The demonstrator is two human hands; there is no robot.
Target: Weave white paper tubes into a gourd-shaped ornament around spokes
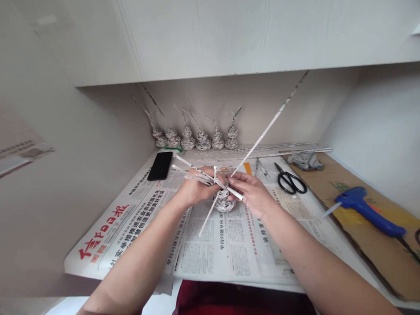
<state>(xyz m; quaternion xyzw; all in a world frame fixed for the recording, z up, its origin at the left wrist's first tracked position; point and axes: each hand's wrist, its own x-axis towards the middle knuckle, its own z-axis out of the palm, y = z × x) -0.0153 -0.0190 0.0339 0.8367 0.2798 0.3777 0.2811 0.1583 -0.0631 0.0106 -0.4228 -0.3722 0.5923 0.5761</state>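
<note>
Between my hands is a small woven gourd of rolled newspaper (pixel 225 203), its round base just over the newspaper sheet. Several loose paper ends stick out from its top. My left hand (pixel 202 184) is closed round its upper part from the left side. On the right, my right hand (pixel 251 189) pinches a long rolled paper strip (pixel 268 130), which slants up to the far right. Another paper end (pixel 208 218) points down toward me. My fingers partly hide the weave where the strips cross.
Several finished-looking woven gourds (pixel 203 141) line the back wall. A black phone (pixel 160 166) lies left on the newspaper (pixel 140 229). To the right are black-handled scissors (pixel 290 181), a blue glue gun (pixel 369 211) on cardboard (pixel 352 238), and a crumpled grey cloth (pixel 305 160). An overhanging panel (pixel 236 33) is above.
</note>
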